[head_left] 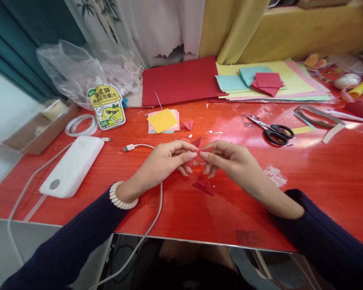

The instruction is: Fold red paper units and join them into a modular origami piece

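Between my two hands is a small folded piece of red paper (196,142), held over the red table. My left hand (169,161), with a coiled band at its wrist, pinches its left side between thumb and fingers. On the other side my right hand (226,159) pinches it too, the two thumb tips almost meeting. The fingers cover much of the paper, so its full shape is hidden. Just below the hands a folded red paper piece (204,185) lies on the table. Beyond them sits another small folded red piece (188,125).
Black-handled scissors (278,132) lie to the right. A stack of square paper with a yellow sheet (163,121) on top is behind my hands. A white power bank (74,166) and cable (161,197) are at left. Coloured sheets (181,80) lie along the back, beside a drink pouch (107,108).
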The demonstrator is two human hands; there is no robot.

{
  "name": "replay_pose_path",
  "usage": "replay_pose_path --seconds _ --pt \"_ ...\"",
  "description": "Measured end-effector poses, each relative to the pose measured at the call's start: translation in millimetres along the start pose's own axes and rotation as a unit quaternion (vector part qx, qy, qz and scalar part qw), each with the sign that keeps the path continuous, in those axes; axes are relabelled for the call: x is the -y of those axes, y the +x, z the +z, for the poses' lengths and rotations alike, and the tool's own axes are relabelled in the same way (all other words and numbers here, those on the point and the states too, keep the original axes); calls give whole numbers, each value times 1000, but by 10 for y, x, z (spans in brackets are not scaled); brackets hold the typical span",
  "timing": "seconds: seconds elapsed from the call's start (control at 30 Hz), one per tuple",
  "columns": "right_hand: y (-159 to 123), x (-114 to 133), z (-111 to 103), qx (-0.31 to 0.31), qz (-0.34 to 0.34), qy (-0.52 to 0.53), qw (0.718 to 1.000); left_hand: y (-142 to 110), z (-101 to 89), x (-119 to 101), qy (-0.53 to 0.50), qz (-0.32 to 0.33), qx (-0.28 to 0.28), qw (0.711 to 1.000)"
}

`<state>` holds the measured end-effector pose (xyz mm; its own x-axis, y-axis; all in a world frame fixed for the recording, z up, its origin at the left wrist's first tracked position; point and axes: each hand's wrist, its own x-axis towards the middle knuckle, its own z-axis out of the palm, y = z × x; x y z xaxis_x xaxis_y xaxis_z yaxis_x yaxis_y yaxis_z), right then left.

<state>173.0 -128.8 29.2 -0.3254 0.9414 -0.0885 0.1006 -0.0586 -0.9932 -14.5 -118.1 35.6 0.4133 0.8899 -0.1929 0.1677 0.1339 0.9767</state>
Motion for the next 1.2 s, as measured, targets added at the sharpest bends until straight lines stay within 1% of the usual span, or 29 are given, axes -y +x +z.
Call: replay_pose_path --seconds 0.07,0.17,0.23,0.27,0.37,0.4,0.47,0.57,0.63,0.7,0.73,0.8,0.87,0.93,1.1,1.2 --pt "13 1 -22 -32 3 24 999 6 -10 3 -1 5 -19 1000" --pt "34 5 -87 -109 -15 74 991 19 -36 -2 -7 23 -75 997" --pt "37 12 -124 -135 -35 76 987 24 -51 -1 4 31 -86 996" --pt "35 18 -133 -137 -41 63 988 25 -56 4 13 35 -79 996" --pt "24 39 -116 -109 -44 -7 993 30 -61 34 42 39 -47 997" --pt "21 43 -101 -96 -40 -28 994 32 -60 45 44 39 -44 997" --pt "21 40 -68 -82 -32 -43 995 34 -56 61 34 44 -59 997" --pt "23 10 -44 -95 -29 9 995 29 -51 56 39 73 -78 994" --pt "19 -10 -48 -105 -33 46 993 17 -49 35 76 99 -72 990" --pt "11 -15 -59 -104 -38 58 992 4 -44 12 106 121 -73 984" --pt "6 -11 -64 -102 -40 58 992 -1 -39 4 104 126 -72 984" --pt "-3 2 -68 -94 -40 55 993 -9 -28 0 65 120 -65 989" --pt "-10 19 -63 -81 -37 55 994 -12 -17 12 17 102 -53 993" --pt "-14 36 -52 -61 -30 58 996 -13 -13 29 5 95 -45 994" --pt "-20 66 -18 6 -4 69 998 -18 -33 30 61 113 -38 991" --pt "-14 60 -13 20 3 78 997 -25 -47 7 106 112 -31 988"
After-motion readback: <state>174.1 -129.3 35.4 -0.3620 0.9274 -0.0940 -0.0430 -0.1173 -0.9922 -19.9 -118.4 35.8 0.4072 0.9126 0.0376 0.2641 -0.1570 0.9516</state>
